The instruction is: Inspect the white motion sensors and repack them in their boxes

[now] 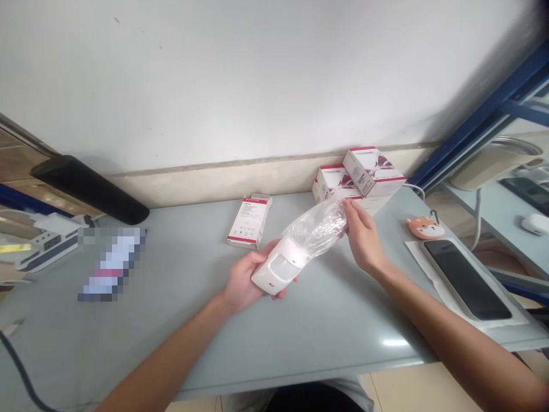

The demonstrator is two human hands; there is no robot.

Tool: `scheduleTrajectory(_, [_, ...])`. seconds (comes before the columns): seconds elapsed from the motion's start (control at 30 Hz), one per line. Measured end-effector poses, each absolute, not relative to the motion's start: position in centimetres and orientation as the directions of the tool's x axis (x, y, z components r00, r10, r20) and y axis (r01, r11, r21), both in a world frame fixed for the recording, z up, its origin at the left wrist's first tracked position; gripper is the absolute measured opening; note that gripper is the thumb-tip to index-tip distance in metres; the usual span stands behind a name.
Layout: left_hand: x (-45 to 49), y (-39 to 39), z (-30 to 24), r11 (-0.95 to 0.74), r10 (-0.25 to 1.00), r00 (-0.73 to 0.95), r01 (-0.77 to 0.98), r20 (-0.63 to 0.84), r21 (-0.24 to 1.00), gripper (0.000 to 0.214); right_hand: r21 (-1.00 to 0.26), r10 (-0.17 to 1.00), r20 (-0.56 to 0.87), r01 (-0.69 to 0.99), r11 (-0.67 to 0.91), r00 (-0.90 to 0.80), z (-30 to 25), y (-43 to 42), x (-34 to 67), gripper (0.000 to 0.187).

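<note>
On my feed, the white plastic motion sensor (278, 266) sits in the person's left hand (244, 280), held just above the tabletop (300, 343), about midway along it. That hand is curled around the lower end of the housing, with the fingers wrapped under and around it in a firm hold. The sensor's upper end runs into a clear plastic bag (315, 229). The right hand (363, 237) is partly closed, pinching the bag's gathered end between thumb and fingers, and touches only the film.

I judge the housing to be light, stiff and smooth, so it may slip a little. I'd take it by the sides of the body and keep off the lens face. The bag looks soft and crinkly, and it offers little to grip except where it bunches.

Near the tabletop's back edge are a white box with red trim (249, 220) and, further right, two similar cartons (331, 183) (373, 171). Toward the right edge, a black smartphone (465, 280) lies on a white sheet (415, 252), beside a small fox-shaped ornament (424, 227). Toward the left edge are a pixelated, unreadable item (111, 264) and a power strip (43, 246).
</note>
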State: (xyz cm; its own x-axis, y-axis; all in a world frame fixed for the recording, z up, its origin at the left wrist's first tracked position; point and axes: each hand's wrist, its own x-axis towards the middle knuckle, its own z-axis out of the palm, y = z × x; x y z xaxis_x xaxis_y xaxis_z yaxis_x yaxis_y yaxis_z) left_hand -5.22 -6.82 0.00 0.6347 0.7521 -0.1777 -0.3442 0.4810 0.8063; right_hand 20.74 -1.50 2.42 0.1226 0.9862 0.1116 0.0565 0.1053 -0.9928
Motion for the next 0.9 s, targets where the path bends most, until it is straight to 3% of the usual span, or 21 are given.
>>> scheduleTrajectory(0.23, [-5.2, -6.7, 0.1, 0.503, 0.719, 0.667, -0.302, -0.197, 0.81, 0.056, -0.986, 0.984, 0.138, 0.106, 0.126, 0.117, 2.6, -1.8, 20.5, 0.047])
scheduleTrajectory(0.3, [-5.1, -6.7, 0.1, 0.507, 0.724, 0.66, -0.316, -0.198, 0.802, 0.055, -0.982, 0.98, 0.162, 0.111, 0.15, 0.116, 2.4, -1.6, 20.6, 0.04])
scheduleTrajectory(0.37, [-5.0, -6.7, 0.2, 0.506, 0.741, 0.641, -0.338, -0.2, 0.794, 0.052, -0.952, 0.95, 0.277, 0.176, 0.251, 0.143, 2.2, -1.4, 20.7, 0.028])
scheduleTrajectory(0.43, [-4.9, -6.7, 0.2, 0.493, 0.765, 0.612, -0.358, -0.2, 0.793, 0.049, -0.839, 0.847, 0.502, 0.336, 0.427, 0.177, 2.2, -1.7, 20.7, 0.032])
scheduleTrajectory(0.5, [-4.8, -6.8, 0.3, 0.483, 0.785, 0.584, -0.367, -0.207, 0.795, 0.046, -0.635, 0.692, 0.714, 0.512, 0.578, 0.104, 2.4, -2.4, 20.5, 0.034])
scheduleTrajectory(0.6, [-4.7, -6.8, 0.2, 0.463, 0.802, 0.561, -0.368, -0.205, 0.807, 0.045, -0.373, 0.541, 0.835, 0.616, 0.694, -0.104, 2.7, -4.0, 19.7, 0.03])
scheduleTrajectory(0.67, [-4.7, -6.9, 0.1, 0.443, 0.812, 0.55, -0.368, -0.192, 0.818, 0.044, -0.318, 0.489, 0.863, 0.618, 0.719, -0.125, 2.7, -4.9, 19.0, 0.039])
scheduleTrajectory(0.73, [-4.7, -6.9, 0.1, 0.42, 0.825, 0.536, -0.373, -0.178, 0.827, 0.042, -0.361, 0.471, 0.882, 0.604, 0.71, -0.026, 2.5, -5.4, 18.5, 0.049])
scheduleTrajectory(0.8, [-4.6, -6.9, 0.4, 0.393, 0.847, 0.507, -0.392, -0.161, 0.832, 0.04, -0.489, 0.517, 0.848, 0.544, 0.682, 0.114, 2.2, -5.4, 18.2, 0.055])
scheduleTrajectory(0.9, [-4.6, -6.9, 1.0, 0.346, 0.886, 0.446, -0.449, -0.129, 0.824, 0.04, -0.74, 0.716, 0.662, 0.339, 0.58, 0.221, 1.6, -5.3, 17.8, 0.054])
